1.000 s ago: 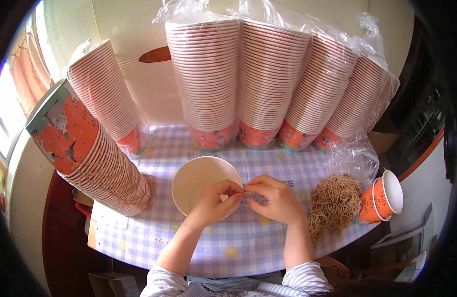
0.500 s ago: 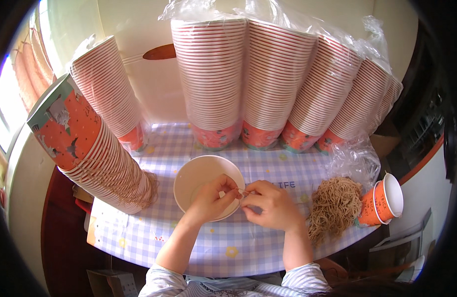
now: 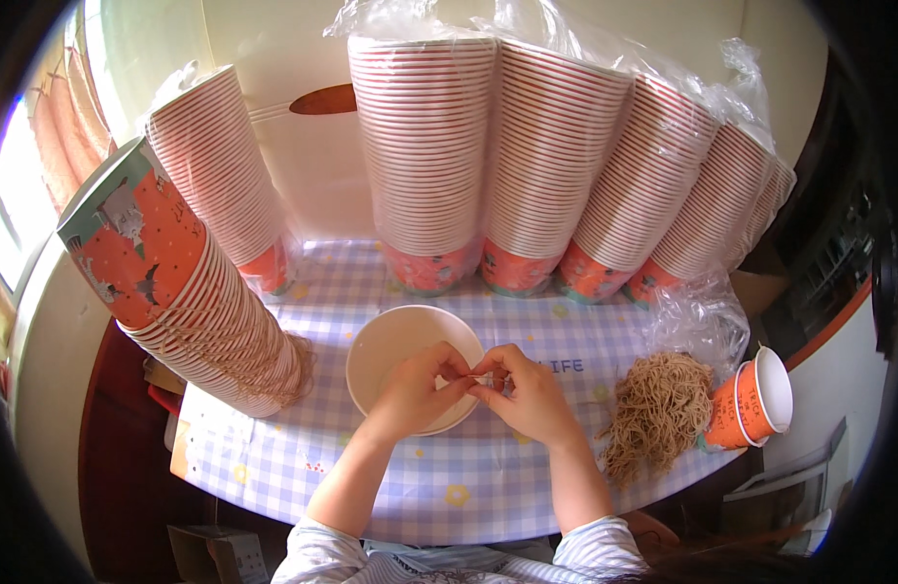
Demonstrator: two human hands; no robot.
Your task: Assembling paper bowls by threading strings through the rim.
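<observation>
A white-lined paper bucket [image 3: 371,341] stands on the checked tablecloth before me, its mouth facing up. My left hand [image 3: 415,389] reaches over its opening, fingertips pinched at the right rim. From the right, my right hand [image 3: 525,389] meets it there, thumb and forefinger pinched close together. Between the fingertips shows a small bit of thin, pale string, mostly covered by the fingers. A tangled pile of tan strings [image 3: 663,399] lies right of my right hand. Farther left leans a tall stack of orange paper buckets [image 3: 191,302] with tan strings hanging along its side.
Several tall bucket stacks in clear plastic [image 3: 424,165] line the table's back, with another wrapped stack [image 3: 215,175] at back left. Two nested orange buckets [image 3: 746,404] lie tipped at the right edge, beside crumpled clear plastic [image 3: 700,316]. The checked tablecloth [image 3: 371,501] covers a curved-edged table.
My right hand has drawn in toward the left, its fingertips now against those of my left hand. The view has shifted slightly; the buckets and string pile stay in place.
</observation>
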